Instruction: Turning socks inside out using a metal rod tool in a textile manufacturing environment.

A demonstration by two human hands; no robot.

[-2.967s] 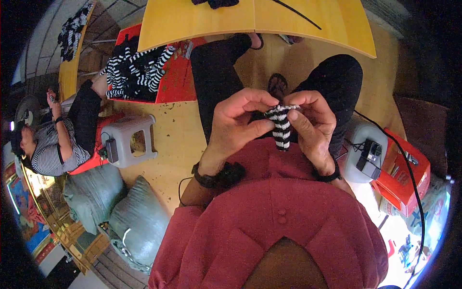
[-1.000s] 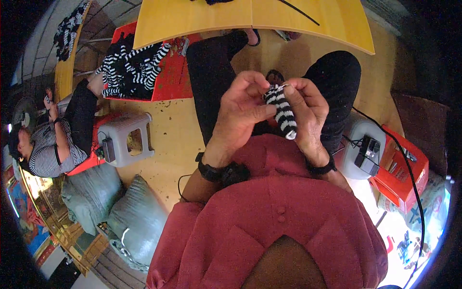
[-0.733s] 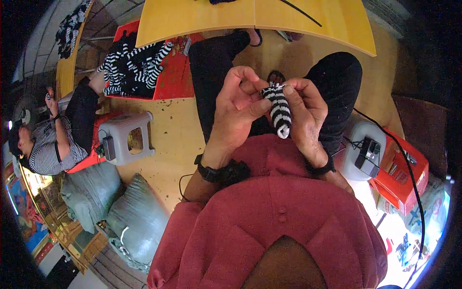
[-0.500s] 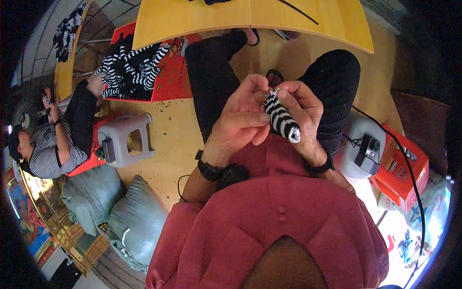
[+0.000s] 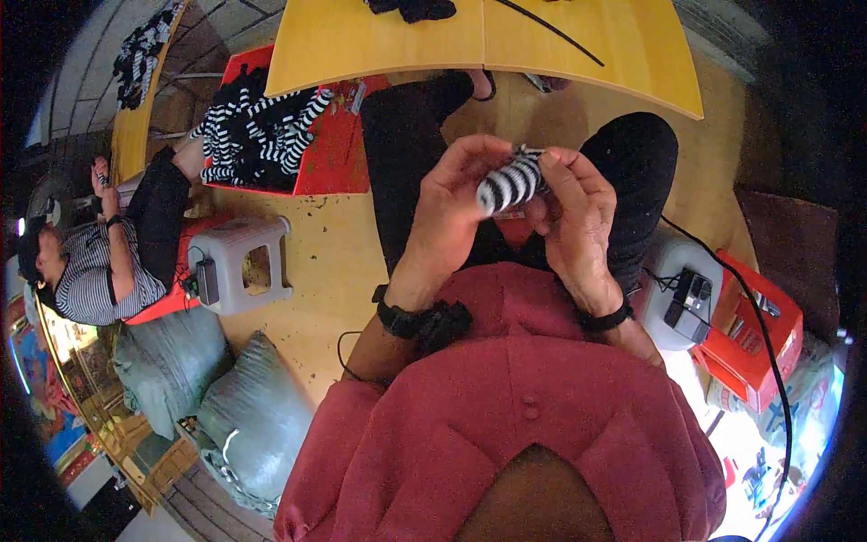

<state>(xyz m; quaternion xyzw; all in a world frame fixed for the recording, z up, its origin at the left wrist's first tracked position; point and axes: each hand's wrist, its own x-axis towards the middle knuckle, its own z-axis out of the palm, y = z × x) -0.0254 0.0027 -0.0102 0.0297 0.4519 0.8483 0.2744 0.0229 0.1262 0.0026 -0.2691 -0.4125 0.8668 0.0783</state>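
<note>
A small black-and-white striped knitted tube (image 5: 515, 183) is held up in front of my lap, its white, open-looking end pointing toward the lower left. My left hand (image 5: 449, 199) has its fingers closed about the tube's left side and top. The fingers of my right hand (image 5: 578, 194) pinch the tube's upper right end, where a short whitish strand or edge shows. Some fingertips are hidden behind the knit. It is slightly blurred, and I cannot tell exactly what kind of knitted piece it is.
A yellow table (image 5: 379, 41) stands ahead with black pieces on it. Left of my legs, a red bin (image 5: 334, 154) holds striped knits (image 5: 262, 135). A person (image 5: 99, 271) sits far left beside a grey stool (image 5: 244, 262) and stuffed sacks (image 5: 253, 406). A black cable (image 5: 763, 316) runs at right.
The striped tube has swung round: its white end, which pointed to the lower right, now points lower left. My left fingers have closed around it, and my right hand has turned with it.
</note>
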